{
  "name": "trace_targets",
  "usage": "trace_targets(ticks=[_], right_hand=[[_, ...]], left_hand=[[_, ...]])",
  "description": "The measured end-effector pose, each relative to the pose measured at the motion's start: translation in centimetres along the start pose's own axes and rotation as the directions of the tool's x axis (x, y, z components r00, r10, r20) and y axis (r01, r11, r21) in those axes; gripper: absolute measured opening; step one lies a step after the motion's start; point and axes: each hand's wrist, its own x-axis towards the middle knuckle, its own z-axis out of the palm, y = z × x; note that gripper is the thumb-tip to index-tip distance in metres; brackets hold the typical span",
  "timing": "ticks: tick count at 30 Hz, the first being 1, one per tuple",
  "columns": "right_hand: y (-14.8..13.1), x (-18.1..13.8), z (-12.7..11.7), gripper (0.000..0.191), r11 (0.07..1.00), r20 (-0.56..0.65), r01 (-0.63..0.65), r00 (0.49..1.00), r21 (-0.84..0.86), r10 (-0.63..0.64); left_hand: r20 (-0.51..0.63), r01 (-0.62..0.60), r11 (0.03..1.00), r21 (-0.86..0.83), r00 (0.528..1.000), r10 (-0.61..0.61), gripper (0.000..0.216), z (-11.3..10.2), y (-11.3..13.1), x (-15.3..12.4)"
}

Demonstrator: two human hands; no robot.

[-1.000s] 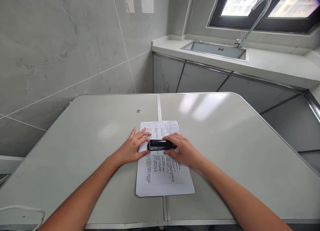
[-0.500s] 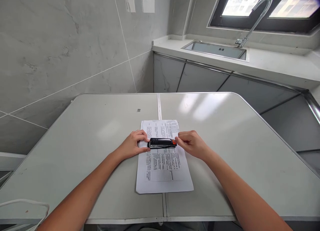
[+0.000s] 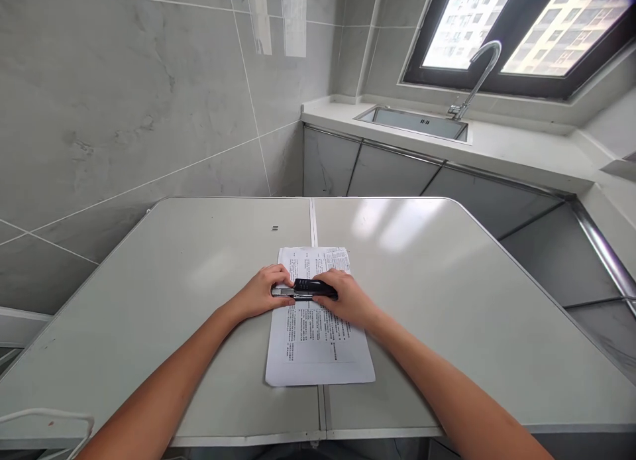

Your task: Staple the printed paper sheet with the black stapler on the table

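Observation:
A printed paper sheet [image 3: 318,347] lies on the grey folding table [image 3: 447,301], across its centre seam. A black stapler [image 3: 311,288] rests crosswise on the upper part of the sheet. My left hand [image 3: 261,293] is curled around the stapler's left end, where a metal part sticks out. My right hand [image 3: 345,297] is closed over the stapler's right end, covering it. Both forearms reach in from the bottom edge.
A few loose staples [image 3: 275,228] lie on the table beyond the paper. A white cable [image 3: 44,417] loops at the near left corner. Behind the table a counter holds a sink [image 3: 415,120] with a tall faucet [image 3: 477,72], under a window. A tiled wall stands left.
My right hand has moved from pinching beside the stapler's right end to gripping over it. The stapler has shifted slightly left, metal showing at its left end. The camera has tilted up.

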Motion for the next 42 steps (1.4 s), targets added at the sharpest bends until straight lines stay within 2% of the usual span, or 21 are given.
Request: trace_targets(ticks=[3, 5, 6, 8, 9, 11, 13, 14, 17, 20, 25, 26, 28, 30, 31, 33, 35, 38, 40, 42], right_hand=[[0.1, -0.2, -0.1, 0.021, 0.998, -0.06, -0.034, 0.998, 0.048, 0.037], [0.1, -0.4, -0.4, 0.021, 0.998, -0.177, -0.029, 0.983, 0.06, 0.039], [0.0, -0.5, -0.6, 0.02, 0.999, -0.248, -0.017, 0.968, 0.042, 0.026], [-0.1, -0.6, -0.6, 0.02, 0.998, -0.365, 0.049, 0.929, -0.047, -0.063], [-0.1, -0.7, -0.6, 0.023, 0.988, -0.382, 0.099, 0.914, -0.115, -0.136], [-0.1, -1.0, -0.3, 0.032, 0.943, -0.329, 0.2, 0.901, -0.266, -0.284], [0.0, -1.4, -0.2, 0.039, 0.876, -0.189, 0.275, 0.909, -0.397, -0.371], [0.1, -1.5, -0.1, 0.041, 0.845, -0.116, 0.301, 0.915, -0.442, -0.387], [-0.2, -1.9, -0.1, 0.041, 0.79, 0.004, 0.345, 0.917, -0.506, -0.398], [-0.6, -2.0, -0.2, 0.039, 0.766, 0.019, 0.364, 0.908, -0.53, -0.418], [-0.7, -2.0, -0.3, 0.044, 0.808, -0.043, 0.297, 0.928, -0.509, -0.369], [-0.7, -1.9, -0.3, 0.044, 0.824, -0.086, 0.271, 0.93, -0.498, -0.358], [-0.9, -1.7, -0.4, 0.042, 0.875, -0.237, 0.208, 0.912, -0.437, -0.335], [-1.2, -1.4, -0.6, 0.036, 0.946, -0.389, 0.132, 0.888, -0.295, -0.245], [-1.5, -1.2, -0.7, 0.032, 0.974, -0.418, 0.099, 0.891, -0.203, -0.178], [-1.9, -1.0, -0.8, 0.026, 0.998, -0.361, 0.047, 0.931, -0.038, -0.058], [-2.0, -0.8, -0.6, 0.022, 0.998, -0.239, 0.015, 0.971, 0.062, 0.0], [-1.5, -0.7, 0.0, 0.022, 0.993, -0.13, -0.012, 0.991, 0.114, 0.027], [-1.0, -0.6, 0.1, 0.022, 0.995, -0.086, -0.025, 0.996, 0.099, 0.034], [-0.7, -0.6, -0.1, 0.026, 0.999, -0.034, 0.007, 0.999, 0.033, -0.005]], left_hand=[[-0.008, -0.002, 0.999, -0.049, 1.0, 0.002, 0.047, -0.3, 0.2, -0.3], [-0.102, -0.022, 0.99, -0.14, 0.995, 0.008, 0.065, -0.4, 0.6, -0.5], [-0.179, -0.03, 0.974, -0.224, 0.984, -0.011, 0.068, -0.3, 0.9, -0.5], [-0.307, -0.044, 0.873, -0.486, 0.944, -0.123, 0.058, 0.2, 1.7, -0.5], [-0.317, -0.049, 0.766, -0.64, 0.926, -0.206, 0.053, 0.6, 2.2, -0.4], [-0.211, -0.029, 0.482, -0.876, 0.92, -0.329, 0.051, 1.4, 2.9, -0.2], [-0.08, 0.015, 0.242, -0.97, 0.922, -0.378, 0.045, 2.2, 3.3, 0.0], [-0.039, 0.027, 0.16, -0.987, 0.918, -0.395, 0.04, 2.5, 3.3, 0.0], [0.022, 0.028, 0.009, -1.0, 0.901, -0.432, 0.031, 2.8, 3.0, 0.0], [0.048, 0.028, -0.052, -0.998, 0.896, -0.441, 0.03, 2.6, 2.7, 0.0], [0.01, -0.008, -0.041, -0.999, 0.904, -0.428, 0.028, 2.5, 2.6, 0.0], [-0.005, -0.017, -0.022, -1.0, 0.89, -0.456, 0.027, 2.5, 2.4, 0.0], [-0.052, -0.046, 0.024, -0.999, 0.829, -0.557, 0.023, 2.5, 1.8, 0.0], [-0.098, -0.091, 0.044, -0.995, 0.765, -0.637, 0.019, 2.2, 1.1, -0.1], [-0.114, -0.118, 0.039, -0.992, 0.749, -0.653, 0.018, 2.1, 0.9, -0.1], [-0.149, -0.169, 0.033, -0.985, 0.74, -0.656, 0.021, 1.7, 0.7, 0.0], [-0.206, -0.199, 0.084, -0.976, 0.733, -0.649, 0.025, 1.4, 1.1, 0.0], [-0.342, -0.194, 0.302, -0.933, 0.736, -0.585, 0.019, 1.5, 2.2, 0.0], [-0.475, -0.184, 0.523, -0.833, 0.721, -0.504, 0.026, 1.9, 3.0, -0.2], [-0.6, -0.154, 0.737, -0.658, 0.699, -0.39, 0.033, 2.3, 3.4, -0.8]])
